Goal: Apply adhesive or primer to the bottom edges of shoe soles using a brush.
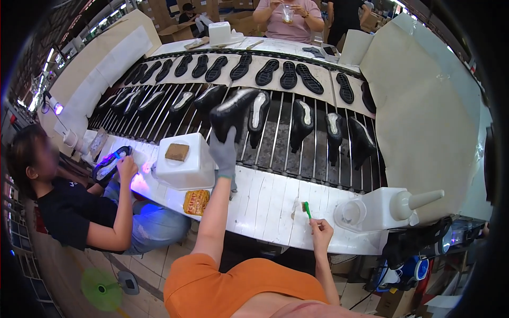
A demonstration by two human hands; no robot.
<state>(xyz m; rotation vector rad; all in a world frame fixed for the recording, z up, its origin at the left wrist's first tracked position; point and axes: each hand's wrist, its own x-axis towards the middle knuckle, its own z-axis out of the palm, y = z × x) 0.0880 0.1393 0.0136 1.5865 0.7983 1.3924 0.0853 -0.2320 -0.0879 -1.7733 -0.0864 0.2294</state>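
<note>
My left hand [222, 155], in a grey glove, reaches over the conveyor and grips a black shoe upper [225, 114] by its lower end. The upper's pale underside faces up, and it hangs over the metal rods among several similar uppers. Nearer my body, my right hand [321, 233] is closed around the handle of a small green brush [307, 210], which looks like a toothbrush. Its bristle end is over the white table edge [265, 204]. A black upper with a white underside [259, 112] lies just right of the held one.
Black soles [289, 75] line the far belt. A white container [185, 159] with a brown block stands left, beside a yellow packet [196, 202]. A white bottle [389, 208] with a nozzle lies right. At left, a co-worker [79, 206] brushes a shoe; another person [289, 21] stands opposite.
</note>
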